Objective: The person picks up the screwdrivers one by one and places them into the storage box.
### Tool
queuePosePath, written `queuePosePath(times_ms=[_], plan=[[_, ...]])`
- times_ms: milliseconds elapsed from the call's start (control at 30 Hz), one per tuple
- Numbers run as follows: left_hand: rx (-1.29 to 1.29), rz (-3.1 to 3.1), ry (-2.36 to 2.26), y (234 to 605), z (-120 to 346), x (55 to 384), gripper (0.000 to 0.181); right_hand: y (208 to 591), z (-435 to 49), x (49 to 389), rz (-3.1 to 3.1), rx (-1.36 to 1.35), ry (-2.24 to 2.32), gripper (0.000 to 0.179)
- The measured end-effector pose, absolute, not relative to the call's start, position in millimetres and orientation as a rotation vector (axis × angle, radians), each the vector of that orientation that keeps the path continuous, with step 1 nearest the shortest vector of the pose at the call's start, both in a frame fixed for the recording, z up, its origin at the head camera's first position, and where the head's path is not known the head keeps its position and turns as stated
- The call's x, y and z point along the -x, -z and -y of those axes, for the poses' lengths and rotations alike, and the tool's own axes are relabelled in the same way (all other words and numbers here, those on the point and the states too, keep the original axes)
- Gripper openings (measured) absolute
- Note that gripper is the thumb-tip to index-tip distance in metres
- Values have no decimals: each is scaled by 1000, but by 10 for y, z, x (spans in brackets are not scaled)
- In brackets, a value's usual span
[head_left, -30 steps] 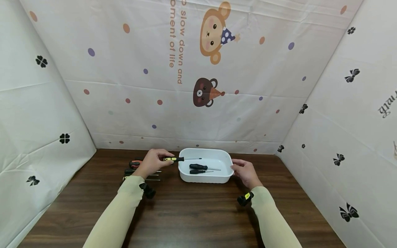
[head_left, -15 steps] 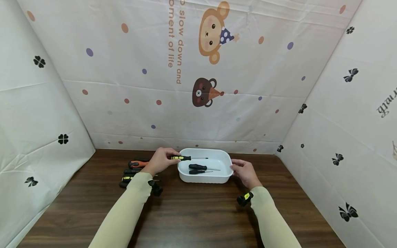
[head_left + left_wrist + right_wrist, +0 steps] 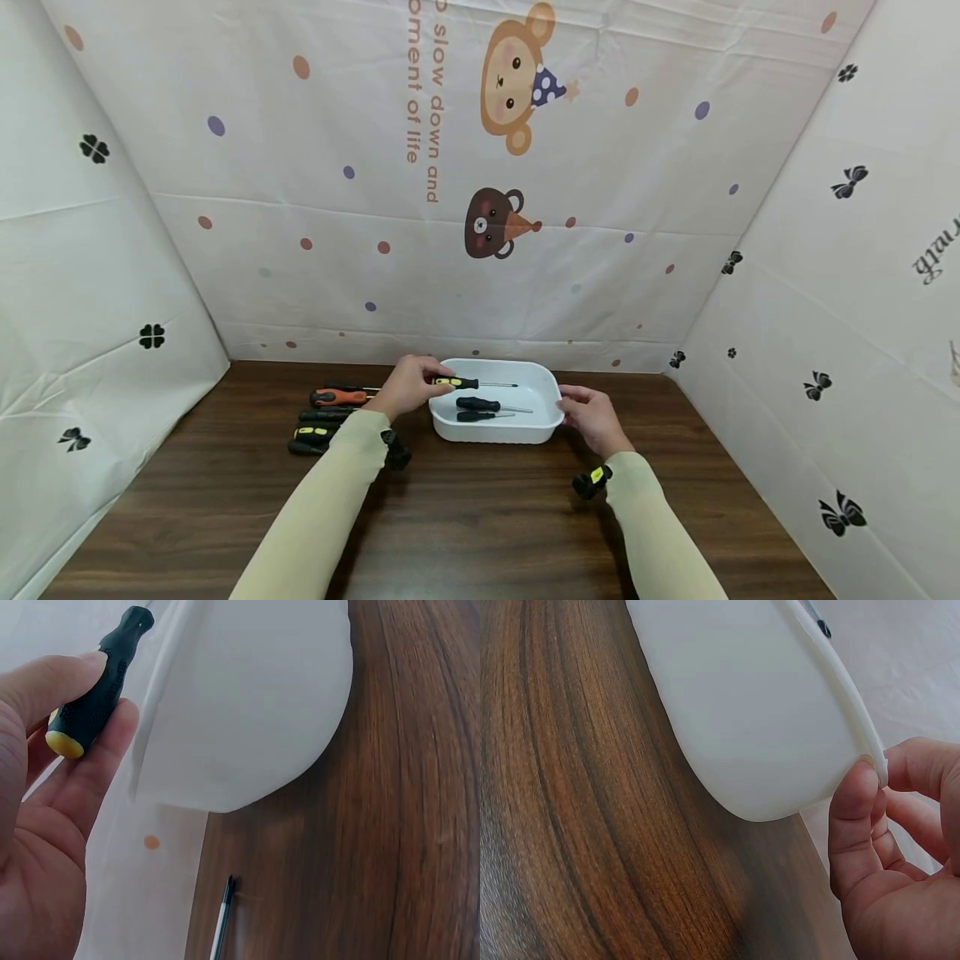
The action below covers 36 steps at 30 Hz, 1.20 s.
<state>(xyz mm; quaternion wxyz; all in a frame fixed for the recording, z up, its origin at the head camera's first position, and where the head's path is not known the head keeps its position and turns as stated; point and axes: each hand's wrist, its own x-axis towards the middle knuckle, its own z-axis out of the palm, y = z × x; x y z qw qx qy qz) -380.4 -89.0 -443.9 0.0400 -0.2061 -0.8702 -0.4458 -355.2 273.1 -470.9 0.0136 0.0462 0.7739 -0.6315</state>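
Between thumb and fingers, my left hand [image 3: 408, 387] pinches the black and yellow handle of a screwdriver [image 3: 467, 383]. Its shaft points right, over the white plastic tray [image 3: 498, 434]. In the left wrist view the yellow butt of that screwdriver [image 3: 94, 697] faces the camera. Two black-handled screwdrivers lie in the tray, a larger one [image 3: 477, 403] behind a smaller one [image 3: 476, 416]. At the tray's right end, my right hand [image 3: 594, 417] pinches the rim with thumb and fingers, as the right wrist view shows on the tray wall [image 3: 757, 727].
Left of the tray, several screwdrivers lie side by side on the brown wooden table [image 3: 480, 517], among them an orange-handled one [image 3: 337, 397] and a black and yellow one [image 3: 313, 433]. My left forearm partly hides them. A printed cloth wall [image 3: 420, 275] rises behind.
My left hand has moved right with the screwdriver, from the tray's left edge to over its inside. More of the screwdrivers at left now show. My right hand stays on the rim.
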Motion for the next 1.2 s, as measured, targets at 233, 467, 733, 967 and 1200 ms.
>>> queuePosePath(times_ms=[233, 467, 733, 967, 1200], plan=[[679, 2644, 1334, 4453, 765, 3865, 21, 4708, -2740, 3554, -2414, -169, 1957, 38], [627, 2715, 1320, 4457, 636, 3926, 20, 4718, -2760, 3552, -2419, -162, 1947, 37], [659, 2793, 1143, 4418, 509, 3985, 19, 4732, -2776, 3557, -2413, -169, 1954, 37], [679, 2852, 1012, 4445, 431, 4072, 21, 4718, -2756, 3548, -2408, -188, 1959, 36], [702, 2877, 946, 4465, 380, 4128, 16, 4711, -2745, 3562, -2409, -174, 1961, 38]])
